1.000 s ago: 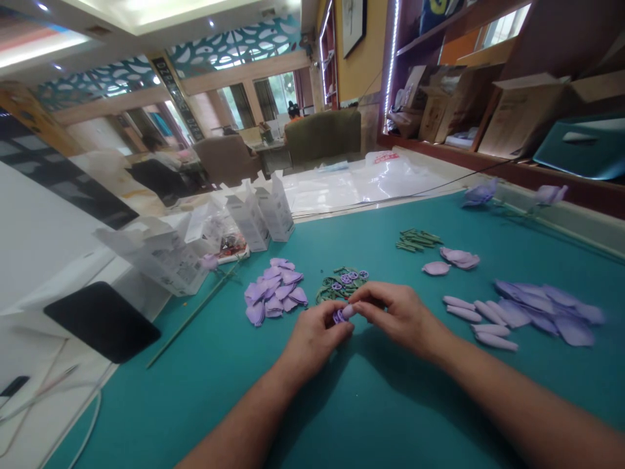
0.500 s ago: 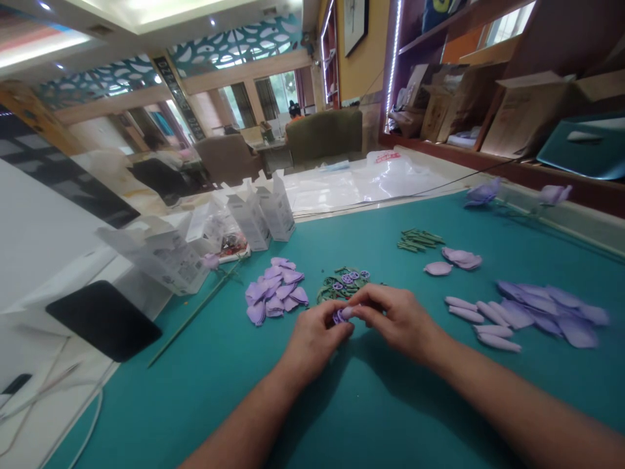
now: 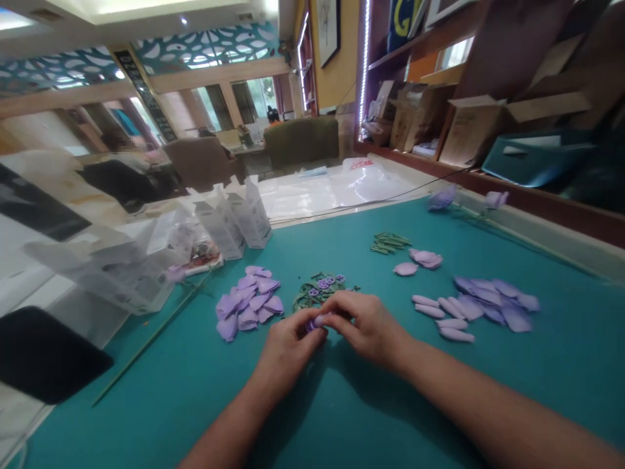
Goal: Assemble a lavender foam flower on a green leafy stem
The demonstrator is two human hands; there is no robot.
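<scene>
Purple parts [image 3: 320, 320] sit pinched in left hand [image 3: 284, 343] and right hand [image 3: 367, 324], six rolls [image 3: 452, 324] nearby.

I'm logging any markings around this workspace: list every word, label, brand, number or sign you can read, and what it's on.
"G", yellow, on the dark blue item on the shelf; the next letter is unclear.
Too blurred to read: lettering on the slanted dark pillar; red print on the clear plastic bag.
Too small to read: print on the upright white cartons.
</scene>
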